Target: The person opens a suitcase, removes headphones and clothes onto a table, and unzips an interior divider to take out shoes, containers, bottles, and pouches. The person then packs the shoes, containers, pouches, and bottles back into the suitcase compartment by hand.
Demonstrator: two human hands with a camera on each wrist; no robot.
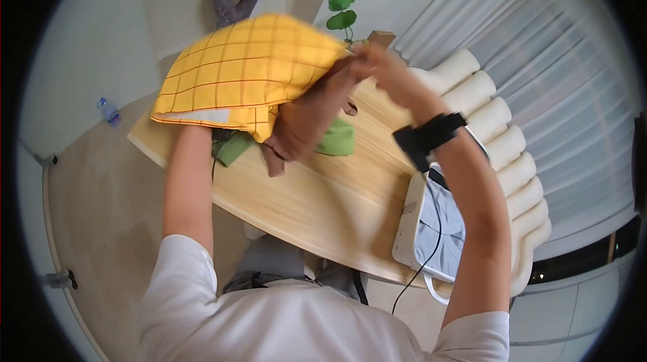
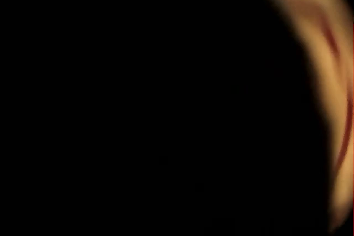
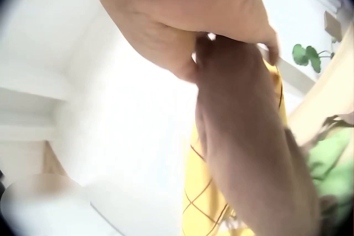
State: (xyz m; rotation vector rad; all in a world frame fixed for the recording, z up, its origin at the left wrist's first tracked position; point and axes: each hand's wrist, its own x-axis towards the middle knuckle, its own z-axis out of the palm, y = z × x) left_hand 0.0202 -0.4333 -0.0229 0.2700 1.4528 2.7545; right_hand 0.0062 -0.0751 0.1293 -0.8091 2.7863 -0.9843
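Observation:
A yellow checked cloth (image 1: 249,69) with thin red lines is held up over the table, bulging like a bag. My left forearm (image 1: 189,187) goes in at its lower edge, so the left hand is hidden inside. The dark left wrist view shows only a strip of yellow fabric (image 2: 326,70) with red lines. My right hand (image 1: 387,72), blurred in the head view, grips the end of a brown cloth (image 1: 306,119) at the yellow cloth's right corner. In the right wrist view, the brown cloth (image 3: 238,125) hangs from its fingers, in front of the yellow one.
Green fabric (image 1: 337,138) lies on the wooden table (image 1: 317,207) beneath the cloths. A white basket (image 1: 406,227) with grey-blue fabric stands at the table's right, near a cream padded sofa (image 1: 495,116). A black cable (image 1: 431,254) trails from my right wrist. A bottle (image 1: 108,111) is on the floor.

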